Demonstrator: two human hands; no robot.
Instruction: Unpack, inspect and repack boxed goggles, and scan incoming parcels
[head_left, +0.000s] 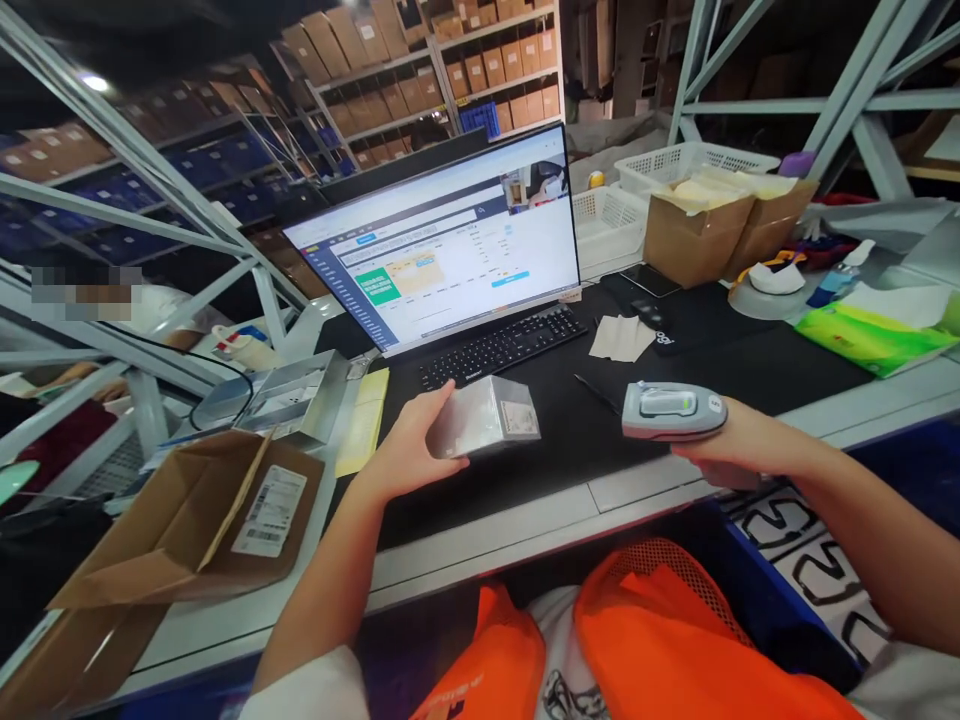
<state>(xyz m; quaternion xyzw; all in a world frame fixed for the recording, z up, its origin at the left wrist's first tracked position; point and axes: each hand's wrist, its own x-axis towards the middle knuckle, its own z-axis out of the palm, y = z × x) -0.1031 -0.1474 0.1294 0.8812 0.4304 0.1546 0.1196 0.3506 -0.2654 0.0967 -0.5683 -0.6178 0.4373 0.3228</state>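
My left hand [414, 440] is closed around one end of a small silvery-white box [480, 418], which looks plastic-wrapped and has a label on its right end. It is held over the black desk mat, in front of the keyboard [502, 345]. On the right, my right hand [739, 440] grips a grey and white barcode scanner [671, 410] whose head points left, towards the box. A small green light shows on top of the scanner. The scanner hides most of the right hand's fingers.
A monitor [450, 250] stands behind the keyboard. At left lies an open cardboard box [187, 520] beside yellow papers [365, 420]. A pen [596, 392], white paper slips [622, 338], a mouse [651, 312], cartons [697, 235] and a green tissue pack [877, 335] occupy the right side.
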